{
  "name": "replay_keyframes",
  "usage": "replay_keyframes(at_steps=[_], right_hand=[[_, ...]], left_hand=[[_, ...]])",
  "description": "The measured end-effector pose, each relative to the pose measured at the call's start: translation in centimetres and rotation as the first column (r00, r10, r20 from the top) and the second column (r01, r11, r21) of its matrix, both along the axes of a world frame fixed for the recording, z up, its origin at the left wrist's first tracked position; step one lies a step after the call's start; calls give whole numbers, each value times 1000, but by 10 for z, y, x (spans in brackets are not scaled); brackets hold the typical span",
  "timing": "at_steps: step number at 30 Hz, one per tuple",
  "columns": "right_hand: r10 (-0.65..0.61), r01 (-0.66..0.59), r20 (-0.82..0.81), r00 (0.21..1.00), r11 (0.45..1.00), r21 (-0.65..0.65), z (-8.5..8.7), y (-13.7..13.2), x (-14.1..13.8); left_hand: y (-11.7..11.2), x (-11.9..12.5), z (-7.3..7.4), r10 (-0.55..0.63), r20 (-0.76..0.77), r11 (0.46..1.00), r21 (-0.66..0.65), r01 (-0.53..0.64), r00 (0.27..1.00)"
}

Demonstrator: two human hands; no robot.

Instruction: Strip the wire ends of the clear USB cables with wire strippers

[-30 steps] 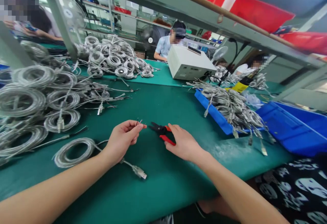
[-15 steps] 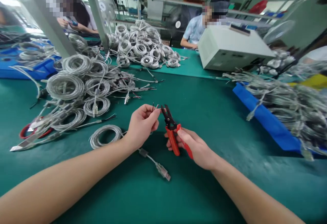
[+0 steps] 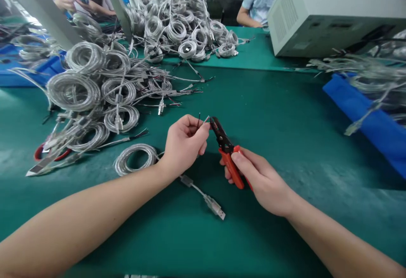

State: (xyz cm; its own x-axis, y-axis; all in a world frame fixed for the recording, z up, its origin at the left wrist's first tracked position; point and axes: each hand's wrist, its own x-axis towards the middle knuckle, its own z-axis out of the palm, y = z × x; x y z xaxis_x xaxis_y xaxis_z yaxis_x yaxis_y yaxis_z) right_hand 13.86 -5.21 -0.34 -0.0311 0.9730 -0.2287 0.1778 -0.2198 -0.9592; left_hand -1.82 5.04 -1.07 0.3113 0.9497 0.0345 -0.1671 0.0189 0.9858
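Observation:
My left hand (image 3: 187, 142) pinches the wire end of a coiled USB cable (image 3: 135, 158), with thin dark and light wires poking up past the fingertips. The cable's coil lies on the table just left of that wrist, and its USB plug (image 3: 215, 207) rests below, on the green top. Wrapped round the red handles of wire strippers (image 3: 233, 166) is my right hand (image 3: 258, 176). The strippers' black jaws look closed and sit right at my left fingertips, by the wire ends. Whether a wire is between the jaws I cannot make out.
Piled coiled cables (image 3: 76, 92) cover the left side, with red-handled scissors (image 3: 47, 159) beside them. A blue tray (image 3: 364, 121) of cables stands at right. Behind are a grey metal box (image 3: 317, 28), another cable heap (image 3: 177, 28) and two people seated across the table.
The view has tilted down and closer. The strippers' jaws, spread apart before, are now together at the wire ends. My left hand keeps its pinch.

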Motion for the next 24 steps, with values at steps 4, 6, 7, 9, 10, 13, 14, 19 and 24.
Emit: replay_keyframes(at_steps=[4, 6, 7, 9, 10, 13, 14, 19, 24], right_hand=[[0, -1, 56, 998, 1000, 17, 0, 0, -2], [-1, -2, 80, 997, 999, 37, 0, 0, -3], [-1, -3, 91, 996, 999, 45, 0, 0, -4], [2, -8, 106, 994, 998, 58, 0, 0, -4], [3, -11, 113, 994, 998, 63, 0, 0, -5], [6, -17, 144, 990, 997, 75, 0, -1, -4], [8, -20, 159, 987, 997, 79, -1, -1, -4], [8, -27, 207, 978, 995, 92, -2, -3, -4], [12, -32, 219, 976, 996, 88, -1, -2, -4]], left_hand=[[0, 1, 3, 19, -16, 1000, -8, -19, 1000], [1, 0, 3, 24, -18, 1000, -5, -25, 1000], [1, 0, 3, 25, -18, 1000, -1, -25, 1000], [1, -1, 3, 21, -15, 1000, 11, -21, 1000], [1, -2, 3, 18, -15, 1000, 15, -18, 1000], [1, -2, 2, 10, -17, 1000, 18, -9, 1000], [1, -2, 2, 8, -17, 1000, 17, -8, 1000], [1, -2, 2, 0, -28, 1000, 16, 0, 1000], [1, -2, 2, 0, -39, 1000, 17, 1, 999]])
